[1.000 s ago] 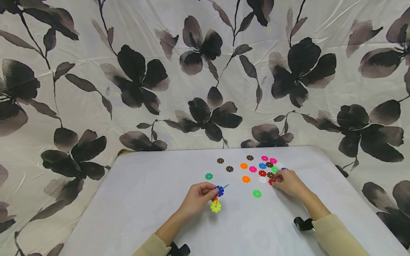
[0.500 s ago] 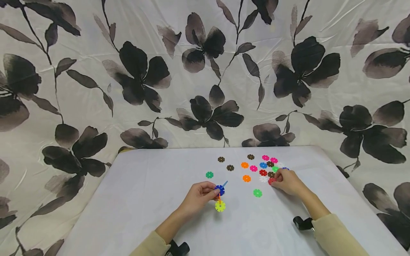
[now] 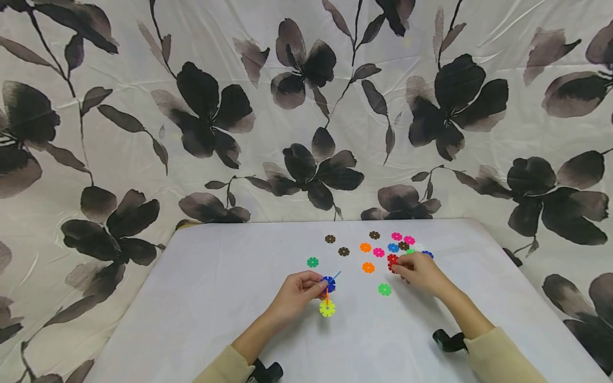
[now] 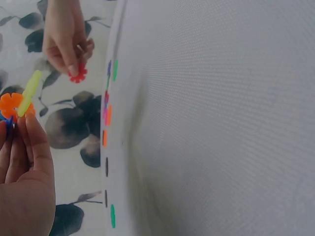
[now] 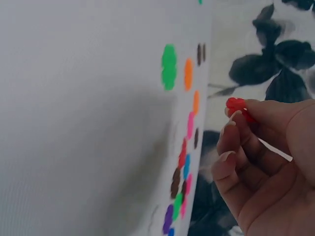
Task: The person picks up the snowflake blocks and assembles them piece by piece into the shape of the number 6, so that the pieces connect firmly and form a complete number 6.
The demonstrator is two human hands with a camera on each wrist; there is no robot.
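My left hand (image 3: 297, 295) pinches a small chain of joined plastic snowflake discs above the table. A dark blue disc (image 3: 329, 284) is at its fingertips, with a light blue disc (image 3: 337, 275) seen edge-on beside it. An orange disc (image 4: 10, 104) joins these to a yellow disc (image 3: 328, 308), which hangs lowest in the head view. Between thumb and fingers, my right hand (image 3: 422, 270) holds a single red snowflake disc (image 5: 236, 103). That red disc is raised off the table, as both wrist views show, and in the head view overlaps the loose discs behind.
Loose snowflake discs lie flat on the white table (image 3: 201, 308), mostly at the back right. A bright green disc (image 3: 384, 289) lies between the hands; a darker green disc (image 3: 313, 262) sits beyond the left hand. A floral cloth (image 3: 306, 106) hangs behind the table.
My right hand has picked the red disc up from the table and carried it left. My left hand stays in place, its disc chain turned slightly.
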